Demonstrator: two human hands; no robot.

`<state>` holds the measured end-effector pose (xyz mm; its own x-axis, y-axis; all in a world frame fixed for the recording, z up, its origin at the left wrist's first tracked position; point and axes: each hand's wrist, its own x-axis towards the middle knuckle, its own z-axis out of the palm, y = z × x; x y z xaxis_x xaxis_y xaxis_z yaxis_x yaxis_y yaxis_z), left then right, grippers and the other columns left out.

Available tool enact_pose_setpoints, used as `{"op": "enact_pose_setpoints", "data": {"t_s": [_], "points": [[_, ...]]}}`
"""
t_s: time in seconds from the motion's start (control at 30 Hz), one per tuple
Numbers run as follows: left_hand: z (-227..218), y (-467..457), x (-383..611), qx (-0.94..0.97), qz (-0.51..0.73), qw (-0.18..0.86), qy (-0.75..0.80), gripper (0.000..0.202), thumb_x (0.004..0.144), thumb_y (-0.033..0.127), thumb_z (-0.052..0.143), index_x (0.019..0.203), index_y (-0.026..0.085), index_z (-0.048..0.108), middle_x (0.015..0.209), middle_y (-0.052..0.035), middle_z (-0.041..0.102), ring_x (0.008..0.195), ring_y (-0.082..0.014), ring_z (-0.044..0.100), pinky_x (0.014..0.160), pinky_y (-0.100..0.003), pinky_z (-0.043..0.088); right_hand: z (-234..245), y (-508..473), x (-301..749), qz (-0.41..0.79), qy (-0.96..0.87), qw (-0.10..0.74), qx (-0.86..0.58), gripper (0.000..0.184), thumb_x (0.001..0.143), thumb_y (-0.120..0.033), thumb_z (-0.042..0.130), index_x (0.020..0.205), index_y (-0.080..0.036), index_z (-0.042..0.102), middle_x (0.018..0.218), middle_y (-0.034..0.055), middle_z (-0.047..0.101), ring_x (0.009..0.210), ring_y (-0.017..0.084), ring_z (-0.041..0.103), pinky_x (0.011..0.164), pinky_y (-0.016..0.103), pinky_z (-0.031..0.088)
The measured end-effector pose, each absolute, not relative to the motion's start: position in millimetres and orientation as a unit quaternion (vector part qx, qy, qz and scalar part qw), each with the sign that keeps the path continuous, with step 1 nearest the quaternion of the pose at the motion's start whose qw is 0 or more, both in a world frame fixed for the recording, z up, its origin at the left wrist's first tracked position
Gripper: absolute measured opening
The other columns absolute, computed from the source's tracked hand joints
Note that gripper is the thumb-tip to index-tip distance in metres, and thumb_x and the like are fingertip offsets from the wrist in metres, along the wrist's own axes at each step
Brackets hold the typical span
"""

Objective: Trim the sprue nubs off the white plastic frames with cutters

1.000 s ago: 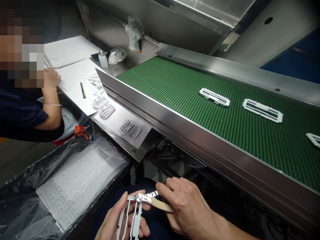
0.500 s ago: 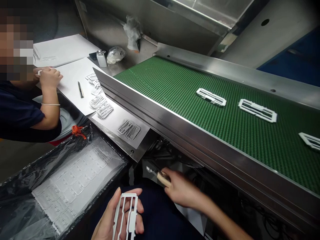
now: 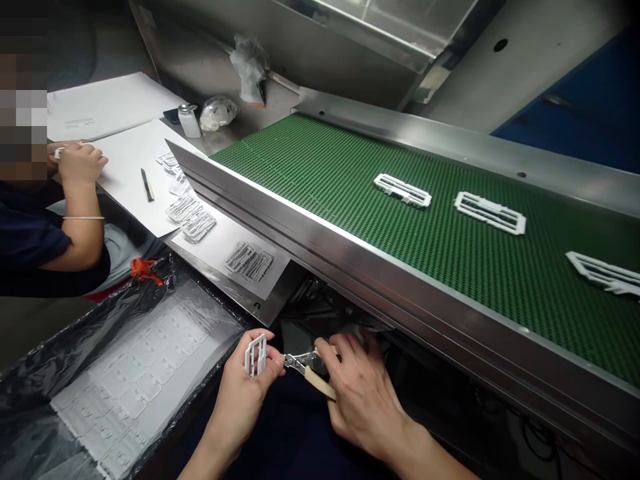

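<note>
Between the fingers of my left hand (image 3: 246, 390) is a small white plastic frame (image 3: 256, 355) with long slots, tilted up on edge. My right hand (image 3: 363, 390) grips nippers (image 3: 317, 383) by their cream handles, which are spread apart. The metal jaws point left and come close to my left fingertips and the frame; whether they touch it I cannot tell. Both hands are above my dark-clothed lap, in front of the conveyor's metal side.
White frames (image 3: 490, 213) lie on the green conveyor belt (image 3: 300, 167). Left of it, a steel table holds stacked frames (image 3: 250, 261), a cutter knife (image 3: 147, 185) and a white bottle (image 3: 189, 121). A plastic-lined box (image 3: 200, 373) with clear trays stands at left. A co-worker's hand (image 3: 83, 162) holds a white part.
My left hand has moved up and turned the frame. My right hand has brought the nippers in beside it, handles now spread. The view has shifted slightly.
</note>
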<state>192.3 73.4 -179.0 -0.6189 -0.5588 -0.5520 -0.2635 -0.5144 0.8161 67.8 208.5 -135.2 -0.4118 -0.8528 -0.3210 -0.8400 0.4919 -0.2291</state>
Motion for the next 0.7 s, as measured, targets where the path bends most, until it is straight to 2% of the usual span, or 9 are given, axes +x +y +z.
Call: {"op": "enact_pose_setpoints", "data": {"t_s": [0.17,0.23,0.3,0.33,0.4,0.47,0.53,0.6,0.7], "points": [[-192,70,194,0.426,-0.750,0.076,-0.500,0.029,0.079,0.031,0.069,0.101,0.023,0.051,0.068,0.0064,0.063,0.062,-0.0143,0.058,0.066,-0.028,0.041,-132,222,65,-0.004,0.846,0.193,-0.498,0.058,0.062,-0.010,0.052,0.119,-0.017,0.054,0.104,0.0100,0.055,0.104,0.028,0.048,0.108,0.053,0.018],[-196,69,196,0.427,-0.757,0.048,-0.493,0.025,0.081,0.033,0.066,0.099,0.021,0.054,0.063,0.0054,0.062,0.056,-0.0146,0.057,0.062,-0.028,0.041,-132,228,64,-0.007,0.850,0.202,-0.487,0.059,0.063,-0.010,0.052,0.121,-0.017,0.053,0.106,0.0106,0.055,0.106,0.029,0.048,0.108,0.054,0.020],[-194,71,198,0.419,-0.775,0.011,-0.474,0.025,0.076,0.031,0.069,0.095,0.018,0.059,0.062,0.0018,0.065,0.055,-0.0167,0.060,0.058,-0.029,0.043,-131,234,64,-0.021,0.857,0.219,-0.467,0.059,0.065,-0.010,0.052,0.123,-0.018,0.052,0.111,0.0113,0.054,0.109,0.030,0.047,0.105,0.054,0.027],[-191,73,198,0.414,-0.784,-0.005,-0.463,0.027,0.073,0.028,0.071,0.095,0.017,0.061,0.069,-0.0015,0.068,0.059,-0.0182,0.063,0.057,-0.029,0.044,-130,236,64,-0.035,0.860,0.232,-0.454,0.059,0.067,-0.011,0.052,0.125,-0.019,0.051,0.113,0.0116,0.054,0.111,0.030,0.046,0.103,0.052,0.031],[-180,76,200,0.410,-0.804,-0.025,-0.429,0.038,0.068,0.024,0.074,0.104,0.019,0.062,0.094,-0.0074,0.072,0.069,-0.0203,0.067,0.059,-0.029,0.048,-128,238,65,-0.072,0.861,0.264,-0.429,0.058,0.070,-0.011,0.051,0.127,-0.020,0.049,0.116,0.0112,0.054,0.110,0.029,0.048,0.097,0.047,0.040],[-165,79,203,0.411,-0.824,-0.045,-0.387,0.050,0.071,0.027,0.074,0.118,0.023,0.057,0.105,-0.0086,0.071,0.068,-0.0180,0.067,0.058,-0.027,0.049,-124,238,68,-0.107,0.853,0.291,-0.419,0.055,0.071,-0.012,0.051,0.125,-0.022,0.049,0.112,0.0094,0.055,0.104,0.027,0.051,0.091,0.043,0.045],[-152,80,206,0.411,-0.839,-0.079,-0.348,0.054,0.077,0.031,0.071,0.126,0.021,0.052,0.089,-0.0087,0.074,0.059,-0.0141,0.063,0.055,-0.023,0.046,-120,236,72,-0.119,0.845,0.303,-0.424,0.050,0.072,-0.014,0.052,0.121,-0.023,0.052,0.104,0.0074,0.056,0.097,0.026,0.053,0.086,0.042,0.046],[-144,81,208,0.414,-0.845,-0.107,-0.322,0.052,0.078,0.032,0.070,0.125,0.015,0.055,0.072,-0.0084,0.074,0.055,-0.0127,0.060,0.053,-0.020,0.043,-117,233,74,-0.112,0.842,0.302,-0.432,0.046,0.074,-0.014,0.050,0.119,-0.024,0.053,0.101,0.0068,0.055,0.094,0.026,0.053,0.086,0.044,0.044],[-141,83,209,0.418,-0.854,-0.092,-0.295,0.051,0.072,0.036,0.076,0.116,0.014,0.063,0.082,-0.0110,0.075,0.057,-0.0160,0.063,0.052,-0.024,0.047,-113,229,75,-0.102,0.840,0.300,-0.440,0.046,0.076,-0.013,0.049,0.120,-0.025,0.052,0.100,0.0056,0.055,0.094,0.024,0.052,0.091,0.047,0.040]]}}
